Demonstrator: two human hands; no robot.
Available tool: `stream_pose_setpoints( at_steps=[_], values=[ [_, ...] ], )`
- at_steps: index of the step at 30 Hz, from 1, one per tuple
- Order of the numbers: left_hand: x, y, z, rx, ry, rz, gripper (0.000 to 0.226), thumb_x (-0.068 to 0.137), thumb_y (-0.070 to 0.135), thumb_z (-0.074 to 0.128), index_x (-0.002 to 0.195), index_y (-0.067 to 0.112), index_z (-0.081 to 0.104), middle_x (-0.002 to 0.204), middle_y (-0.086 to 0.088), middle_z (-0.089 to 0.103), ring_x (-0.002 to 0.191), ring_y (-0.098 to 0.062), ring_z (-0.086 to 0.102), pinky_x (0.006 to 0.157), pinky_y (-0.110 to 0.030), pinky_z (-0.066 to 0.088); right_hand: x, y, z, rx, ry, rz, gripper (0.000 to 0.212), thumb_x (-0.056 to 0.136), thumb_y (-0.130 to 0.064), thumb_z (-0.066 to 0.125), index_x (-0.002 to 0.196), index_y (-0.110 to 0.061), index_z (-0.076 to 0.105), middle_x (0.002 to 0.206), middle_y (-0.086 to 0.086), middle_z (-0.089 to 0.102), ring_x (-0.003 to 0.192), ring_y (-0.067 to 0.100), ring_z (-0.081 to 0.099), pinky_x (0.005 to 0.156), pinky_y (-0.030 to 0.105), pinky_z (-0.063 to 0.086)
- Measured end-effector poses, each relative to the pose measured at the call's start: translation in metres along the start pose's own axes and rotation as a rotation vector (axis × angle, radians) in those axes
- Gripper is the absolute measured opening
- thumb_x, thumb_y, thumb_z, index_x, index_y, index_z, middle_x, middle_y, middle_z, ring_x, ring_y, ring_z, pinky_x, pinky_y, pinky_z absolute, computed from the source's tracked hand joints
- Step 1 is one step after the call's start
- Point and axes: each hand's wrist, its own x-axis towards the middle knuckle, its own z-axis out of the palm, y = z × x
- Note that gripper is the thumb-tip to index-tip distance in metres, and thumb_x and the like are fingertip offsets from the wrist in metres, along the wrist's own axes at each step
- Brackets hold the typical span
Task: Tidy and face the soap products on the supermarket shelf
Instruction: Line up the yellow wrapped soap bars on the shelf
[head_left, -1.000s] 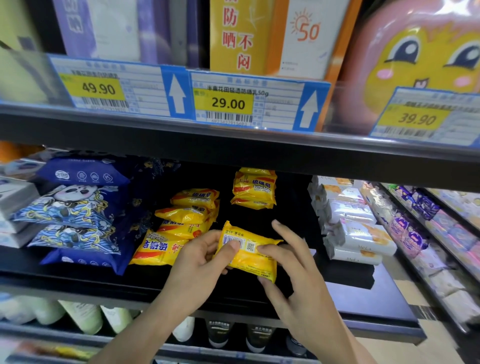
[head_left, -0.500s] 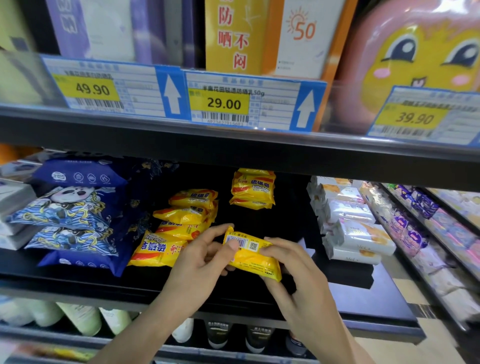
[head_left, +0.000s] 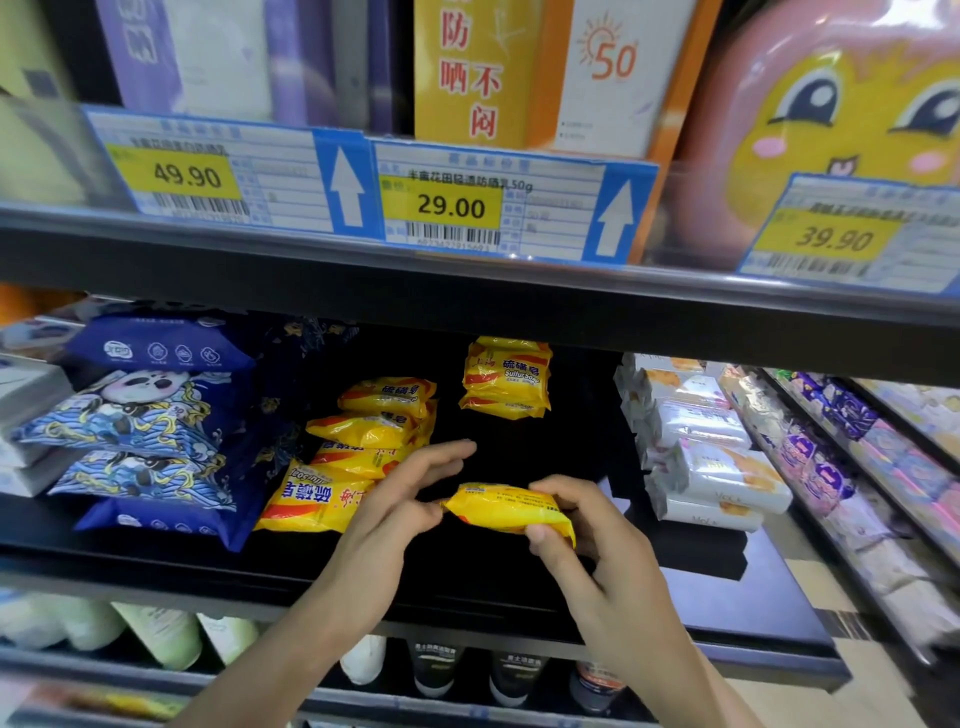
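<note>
A yellow soap packet (head_left: 506, 509) hovers edge-on above the black shelf (head_left: 467, 587). My right hand (head_left: 587, 530) grips its right end, fingers curled over the top and thumb underneath. At the packet's left end sits my left hand (head_left: 410, 493), thumb and a finger pinching the wrapper seam while the other fingers stretch out. Behind the left hand, several yellow soap packets (head_left: 374, 431) lie in a loose, crooked pile; the front one (head_left: 311, 499) is upside down. A neat stack of two yellow soaps (head_left: 506, 376) stands further back.
Blue panda-print packs (head_left: 140, 426) fill the shelf's left side. White soap bars (head_left: 711, 457) are stacked on the right. The upper shelf edge (head_left: 467, 280) with price tags overhangs closely. Bottles (head_left: 436, 670) stand on the shelf below.
The packet has been turned from barcode-side-up to edge-on and has shifted slightly right. My right hand has wrapped further round its end; my left hand has slid to its left tip.
</note>
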Motion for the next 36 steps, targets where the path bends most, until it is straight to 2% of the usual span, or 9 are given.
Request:
stream_pose_setpoints(
  at_steps=[3,6,13,18,21,23,27,31,36],
  values=[
    [-0.0082,-0.0042,0.001,0.065,-0.051,0.048,0.062,0.084,0.016,0.056,0.138,0.046,0.061,0.147,0.018,0.059,0.142,-0.002,0.048,0.112,-0.034,0.043,0.0005,-0.0019,-0.002,0.042,-0.019,0.032,0.03,0.101,-0.05,0.056,0.129,-0.041,0.057,0.113,-0.009,0.068,0.098,0.021,0.07,0.081,0.028,0.056],
    [-0.008,-0.0073,0.0026,0.107,-0.046,0.037,0.06,0.084,0.025,0.074,0.136,0.052,0.06,0.144,0.017,0.06,0.138,-0.001,0.052,0.112,-0.031,0.045,0.0002,-0.0034,-0.0035,0.077,-0.023,0.056,0.028,0.101,-0.046,0.058,0.128,-0.042,0.058,0.111,-0.011,0.07,0.09,0.019,0.073,0.078,0.024,0.056],
    [-0.0063,-0.0033,0.0061,0.071,-0.044,0.028,0.043,0.086,0.031,0.081,0.125,0.045,0.068,0.131,0.01,0.068,0.123,-0.014,0.067,0.1,-0.029,0.056,0.001,-0.0045,-0.0034,0.107,-0.013,0.089,0.023,0.1,-0.046,0.059,0.122,-0.046,0.061,0.092,-0.009,0.071,0.079,0.019,0.071,0.075,0.018,0.053],
    [-0.0059,-0.0031,0.0077,0.048,-0.045,0.039,0.036,0.092,0.023,0.076,0.125,0.034,0.069,0.124,0.003,0.073,0.12,-0.017,0.068,0.101,-0.031,0.056,0.0022,-0.0031,-0.003,0.111,-0.02,0.102,0.018,0.101,-0.042,0.06,0.119,-0.045,0.062,0.079,-0.001,0.07,0.075,0.018,0.07,0.075,0.034,0.055],
    [-0.0064,-0.0045,0.0083,0.038,-0.046,0.044,0.037,0.091,0.027,0.073,0.127,0.026,0.067,0.121,0.003,0.074,0.118,-0.016,0.069,0.099,-0.029,0.056,0.0015,-0.0034,-0.0026,0.112,-0.023,0.103,0.023,0.098,-0.052,0.06,0.119,-0.043,0.063,0.076,0.001,0.07,0.074,0.018,0.069,0.075,0.037,0.054],
    [-0.0059,-0.0052,0.0086,0.036,-0.049,0.048,0.036,0.092,0.028,0.072,0.127,0.025,0.066,0.12,0.002,0.074,0.115,-0.016,0.07,0.096,-0.026,0.056,0.0011,-0.004,-0.0012,0.102,-0.016,0.101,0.03,0.095,-0.059,0.057,0.12,-0.044,0.063,0.074,-0.002,0.069,0.074,0.016,0.069,0.072,0.03,0.054],
    [-0.0046,-0.0069,0.0091,0.017,-0.034,0.058,0.031,0.093,0.028,0.072,0.123,0.027,0.065,0.116,0.001,0.075,0.112,-0.017,0.071,0.092,-0.022,0.054,0.0012,-0.005,0.0008,0.107,0.019,0.117,0.037,0.089,-0.068,0.056,0.124,-0.055,0.057,0.081,-0.003,0.071,0.074,0.013,0.072,0.071,0.021,0.054],
    [-0.0043,-0.0068,0.0082,-0.034,-0.024,0.062,0.022,0.097,0.027,0.07,0.115,0.039,0.067,0.118,0.0,0.076,0.113,-0.015,0.072,0.095,-0.02,0.054,0.0019,-0.0089,0.0021,0.069,0.061,0.127,0.061,0.084,-0.08,0.056,0.139,-0.06,0.042,0.107,-0.016,0.07,0.074,0.014,0.072,0.069,0.021,0.056],
    [-0.0024,-0.0095,0.0091,-0.06,0.001,0.058,0.021,0.096,0.032,0.069,0.117,0.036,0.068,0.12,0.002,0.077,0.114,-0.015,0.072,0.094,-0.024,0.056,-0.0044,-0.0071,0.0047,-0.059,0.091,0.078,0.078,0.083,-0.069,0.069,0.149,-0.058,0.03,0.109,-0.017,0.064,0.08,0.015,0.069,0.068,0.021,0.054]
  ],
)
